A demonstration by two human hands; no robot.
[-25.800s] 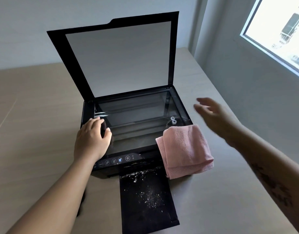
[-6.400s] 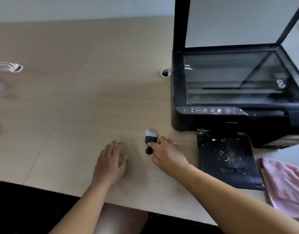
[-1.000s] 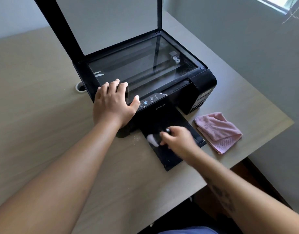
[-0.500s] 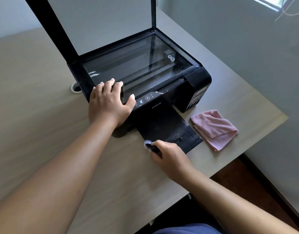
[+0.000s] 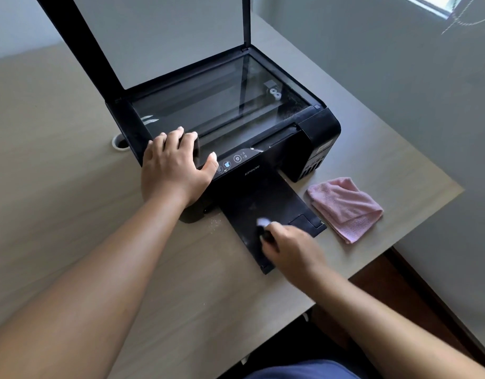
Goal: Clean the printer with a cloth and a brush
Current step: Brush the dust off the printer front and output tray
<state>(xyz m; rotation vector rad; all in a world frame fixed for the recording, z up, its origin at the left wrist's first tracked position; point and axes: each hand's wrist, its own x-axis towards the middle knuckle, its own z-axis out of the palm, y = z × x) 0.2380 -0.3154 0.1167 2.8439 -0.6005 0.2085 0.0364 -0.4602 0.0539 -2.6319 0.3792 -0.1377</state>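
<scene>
Head view: gripped in the right hand (image 5: pixel 293 250), the small white-bristled brush (image 5: pixel 263 222) is best swept lightly outward over the pulled-out tray (image 5: pixel 263 198) of the black plastic printer (image 5: pixel 318 132), steadied by the flat left hand (image 5: pixel 172 170).

The printer (image 5: pixel 322 127) stands on the desk (image 5: pixel 58 187), with its lid (image 5: pixel 181 36) raised behind the scanner glass (image 5: pixel 222 102). The output tray (image 5: pixel 263 198) extends forward from the printer's front. The cloth (image 5: pixel 345 207) lies on the desk just right of the tray. The left hand (image 5: pixel 172 170) rests on the printer's front left corner. The right hand (image 5: pixel 293 247) holds the brush (image 5: pixel 263 222) on the tray's near end. A cable opening (image 5: pixel 120 142) sits in the desk just left of the printer.
</scene>
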